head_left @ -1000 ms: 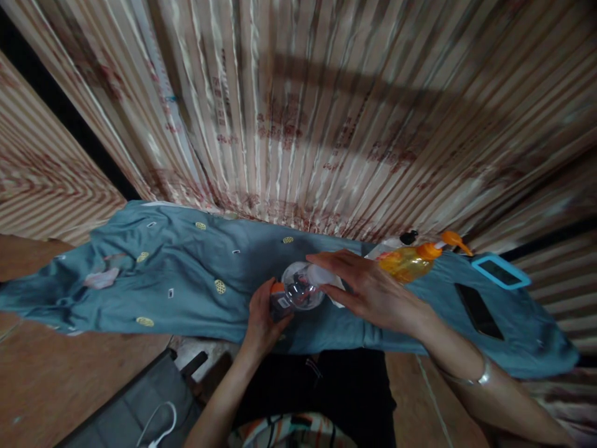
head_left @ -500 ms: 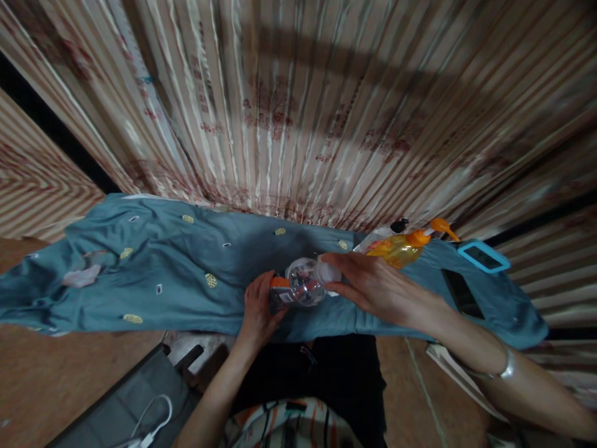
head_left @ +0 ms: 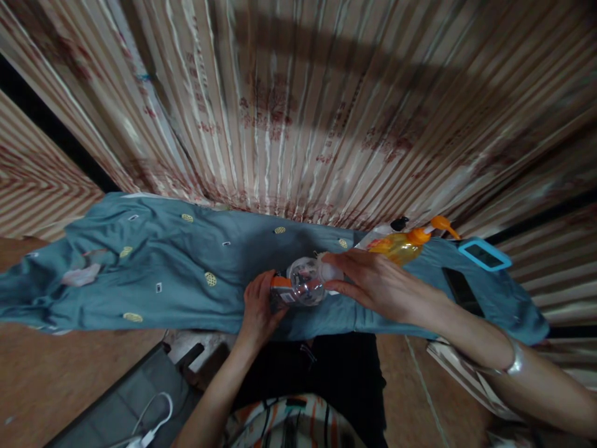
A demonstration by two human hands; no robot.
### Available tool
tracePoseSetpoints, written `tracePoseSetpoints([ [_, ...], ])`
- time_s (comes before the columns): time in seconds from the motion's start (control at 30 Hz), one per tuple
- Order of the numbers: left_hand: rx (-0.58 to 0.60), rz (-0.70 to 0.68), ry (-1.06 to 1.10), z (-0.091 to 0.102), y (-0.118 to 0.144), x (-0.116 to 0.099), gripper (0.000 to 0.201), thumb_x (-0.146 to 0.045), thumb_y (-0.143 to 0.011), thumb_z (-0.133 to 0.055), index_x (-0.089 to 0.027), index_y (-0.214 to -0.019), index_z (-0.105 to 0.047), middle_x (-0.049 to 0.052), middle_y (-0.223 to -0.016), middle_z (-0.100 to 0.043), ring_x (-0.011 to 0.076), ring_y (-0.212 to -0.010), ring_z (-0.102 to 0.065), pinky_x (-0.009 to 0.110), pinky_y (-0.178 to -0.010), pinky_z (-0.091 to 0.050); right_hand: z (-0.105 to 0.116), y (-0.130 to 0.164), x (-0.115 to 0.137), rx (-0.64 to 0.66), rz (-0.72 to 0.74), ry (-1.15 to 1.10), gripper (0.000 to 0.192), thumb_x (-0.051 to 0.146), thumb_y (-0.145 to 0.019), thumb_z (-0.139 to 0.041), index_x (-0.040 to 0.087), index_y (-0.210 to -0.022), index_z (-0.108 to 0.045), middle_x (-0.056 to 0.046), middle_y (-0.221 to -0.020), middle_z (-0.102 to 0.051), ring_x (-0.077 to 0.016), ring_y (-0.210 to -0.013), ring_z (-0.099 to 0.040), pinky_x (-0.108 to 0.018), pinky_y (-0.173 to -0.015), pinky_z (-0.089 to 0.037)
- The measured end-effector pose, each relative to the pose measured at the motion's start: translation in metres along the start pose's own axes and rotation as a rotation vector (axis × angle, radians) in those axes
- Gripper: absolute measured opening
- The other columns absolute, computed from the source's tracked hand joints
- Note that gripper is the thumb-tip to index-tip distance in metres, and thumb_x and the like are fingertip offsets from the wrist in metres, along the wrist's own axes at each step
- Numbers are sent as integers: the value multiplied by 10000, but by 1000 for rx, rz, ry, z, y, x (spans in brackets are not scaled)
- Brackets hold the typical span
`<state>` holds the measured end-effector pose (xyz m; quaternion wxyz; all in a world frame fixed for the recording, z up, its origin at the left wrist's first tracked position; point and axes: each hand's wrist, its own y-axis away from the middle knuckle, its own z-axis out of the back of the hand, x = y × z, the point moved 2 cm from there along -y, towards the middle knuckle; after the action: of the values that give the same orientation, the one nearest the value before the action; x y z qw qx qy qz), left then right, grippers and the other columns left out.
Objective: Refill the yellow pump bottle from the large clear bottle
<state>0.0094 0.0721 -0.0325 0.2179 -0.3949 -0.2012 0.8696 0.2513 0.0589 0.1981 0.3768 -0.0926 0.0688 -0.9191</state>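
Note:
A clear plastic bottle (head_left: 308, 283) with an orange label lies tilted between my hands, its neck toward the right. My left hand (head_left: 260, 305) wraps round the labelled lower part. At the neck, my right hand (head_left: 364, 277) has thumb and fingers closed on the whitish cap (head_left: 330, 271). Whether the cap is loose or screwed on I cannot tell. Just beyond my right hand lie a pump bottle (head_left: 401, 247) of yellow liquid with an orange pump and a clear bottle with a black top (head_left: 398, 224).
Teal cloth (head_left: 177, 267) with yellow pineapple prints covers the narrow table. On its right are a dark phone (head_left: 461, 291) and a blue-framed object (head_left: 485, 254). A pinkish crumpled item (head_left: 81, 275) lies far left. A striped curtain (head_left: 280, 124) hangs behind.
Hands and bottle stay almost in place. My right wrist and forearm have shifted slightly to the right, while the fingers remain at the cap.

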Motion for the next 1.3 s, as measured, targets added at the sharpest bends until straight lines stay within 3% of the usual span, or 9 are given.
tracePoseSetpoints([
  [0.27, 9, 39, -9, -2, -1, -1, 819, -243, -870, -806, -247, -1594, -423, 179, -1517, -663, 374, -1396, -663, 563, -1187, -530, 6, 3, -2, 41, 85, -64, 288, 154, -1129, -635, 156, -1417, -643, -139, -1382, -647, -281, -1214, -676, -347, -915, -605],
  [0.43, -15, 20, -11, -3, 0, -1, 853, -224, -861, -812, -245, -1611, -405, 176, -1518, -659, 369, -1382, -662, 560, -1178, -535, -3, -1, 0, 77, -72, 43, 246, 315, -1181, -633, 87, -1266, -673, -149, -1120, -705, -305, -938, -733, -369, -750, -559],
  [0.57, -39, 3, -21, -4, 0, -2, 850, -224, -868, -812, -245, -1612, -403, 178, -1509, -662, 368, -1373, -664, 557, -1178, -531, -8, -6, 1, 109, -169, 80, 283, 367, -1176, -664, 106, -1067, -663, -93, -869, -672, -312, -772, -718, -338, -622, -393],
  [0.73, -23, 13, -34, -6, -1, -3, 827, -237, -873, -806, -241, -1601, -413, 190, -1513, -657, 379, -1391, -655, 570, -1195, -508, -16, -5, 1, 110, -298, 86, 307, 369, -1167, -684, 96, -1028, -662, -112, -810, -662, -302, -714, -688, -319, -621, -215],
  [0.87, -18, 29, -61, -8, -2, -3, 811, -257, -875, -797, -240, -1593, -420, 197, -1511, -660, 394, -1385, -659, 596, -1195, -497, -17, 0, -2, 69, -347, -10, 377, 429, -1202, -602, 97, -1033, -659, -96, -784, -641, -247, -693, -648, -319, -627, -204],
  [0.97, -52, 14, -58, -10, -1, -2, 805, -269, -874, -795, -241, -1586, -419, 195, -1502, -667, 394, -1385, -664, 589, -1187, -510, -20, 6, -12, 32, -351, -166, 530, 587, -1228, -479, 131, -1014, -645, -47, -769, -621, -191, -676, -626, -297, -607, -285],
  [1.1, -70, 18, -35, -9, -1, 4, 820, -279, -858, -803, -226, -1582, -422, 198, -1508, -662, 397, -1394, -667, 591, -1177, -534, -60, 18, -39, -25, -426, -367, 655, 477, -1274, -103, 127, -1250, -656, -46, -913, -684, -148, -794, -699, -244, -741, -547],
  [1.2, -52, 98, -13, -7, -4, 9, 849, -289, -823, -833, -223, -1573, -441, 192, -1508, -661, 399, -1384, -675, 600, -1168, -550, -121, 26, -59, -133, -602, -313, 380, 414, -1238, -496, 113, -1439, -611, -137, -1280, -673, -249, -1153, -701, -421, -1015, -614],
  [1.3, -53, 149, 7, -6, -9, 8, 854, -272, -806, -849, -228, -1563, -455, 177, -1498, -669, 385, -1378, -679, 603, -1171, -557, -180, 30, -67, -177, -695, -246, 504, 388, -1095, -791, 142, -1499, -614, -174, -1545, -521, -366, -1445, -525, -606, -1213, -496],
])
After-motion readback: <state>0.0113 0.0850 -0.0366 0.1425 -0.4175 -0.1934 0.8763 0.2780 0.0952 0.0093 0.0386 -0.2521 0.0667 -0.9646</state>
